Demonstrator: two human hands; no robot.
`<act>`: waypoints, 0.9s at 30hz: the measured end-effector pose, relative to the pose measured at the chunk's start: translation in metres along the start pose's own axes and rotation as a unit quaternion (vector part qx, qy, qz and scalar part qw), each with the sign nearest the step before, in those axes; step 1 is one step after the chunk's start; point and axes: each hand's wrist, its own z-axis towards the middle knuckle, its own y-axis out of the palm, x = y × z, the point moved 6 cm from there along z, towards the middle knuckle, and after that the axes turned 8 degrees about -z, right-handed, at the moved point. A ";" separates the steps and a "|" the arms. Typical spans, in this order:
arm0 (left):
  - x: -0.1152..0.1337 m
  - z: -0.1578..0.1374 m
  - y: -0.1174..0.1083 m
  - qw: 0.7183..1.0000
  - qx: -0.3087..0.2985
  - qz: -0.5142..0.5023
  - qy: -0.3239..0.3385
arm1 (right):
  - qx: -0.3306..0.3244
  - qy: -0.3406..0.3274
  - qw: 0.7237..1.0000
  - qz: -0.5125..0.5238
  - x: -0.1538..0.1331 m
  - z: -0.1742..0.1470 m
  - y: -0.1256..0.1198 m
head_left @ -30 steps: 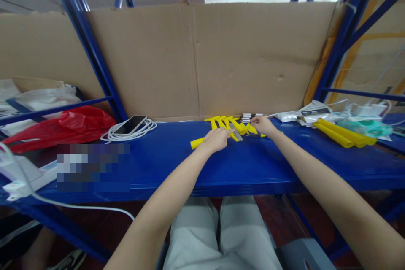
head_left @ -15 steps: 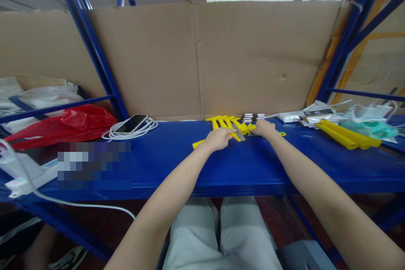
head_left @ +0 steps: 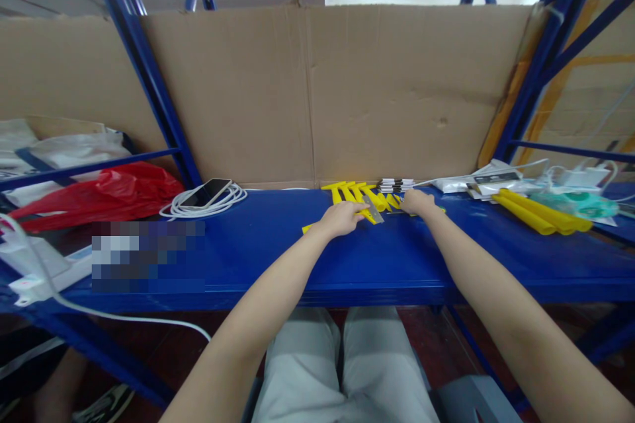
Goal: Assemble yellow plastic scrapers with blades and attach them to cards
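Note:
A yellow scraper with a flat metal blade (head_left: pixel 376 209) is in my left hand (head_left: pixel 342 218), its fingers wrapped round the handle. The handle's end sticks out at the lower left of the hand. My right hand (head_left: pixel 415 202) is lowered to the blue tabletop with fingers bent, beside small yellow pieces (head_left: pixel 393 202). Whatever its fingertips hold, if anything, is hidden. Behind both hands lies a row of yellow T-shaped scrapers (head_left: pixel 350 192). A small stack of black-and-white packs (head_left: pixel 395 185) lies just behind the yellow pieces.
Yellow tubes (head_left: pixel 540 211) lie at the right, near white packets (head_left: pixel 496 182) and a green plastic bag (head_left: pixel 578 203). At the left are a phone (head_left: pixel 207 193) on a coiled white cable, a red bag (head_left: pixel 109 192) and a power strip (head_left: pixel 54 277). Cardboard (head_left: pixel 238 99) walls the back.
My right hand has shifted slightly to the right, and more of the small yellow pieces shows beside it. My left hand keeps the scraper in nearly the same place.

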 end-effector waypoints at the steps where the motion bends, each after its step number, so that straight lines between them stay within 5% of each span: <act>1: 0.000 0.000 0.000 1.000 0.000 0.001 0.002 | -0.002 0.011 1.000 -0.013 0.002 0.000 0.000; 8: -0.001 0.001 0.002 1.000 -0.010 0.012 0.000 | 0.046 0.075 0.996 -0.002 0.012 -0.010 -0.022; 15: -0.002 0.001 0.003 1.000 -0.013 0.003 -0.001 | 0.172 0.088 0.958 0.210 0.014 -0.009 -0.040; 22: -0.001 0.001 0.002 1.000 -0.007 -0.001 0.007 | 0.024 0.094 0.816 0.570 -0.008 -0.004 -0.015; 27: -0.001 0.000 0.000 1.000 -0.002 0.009 -0.003 | -0.098 0.075 0.791 0.599 -0.021 -0.009 -0.003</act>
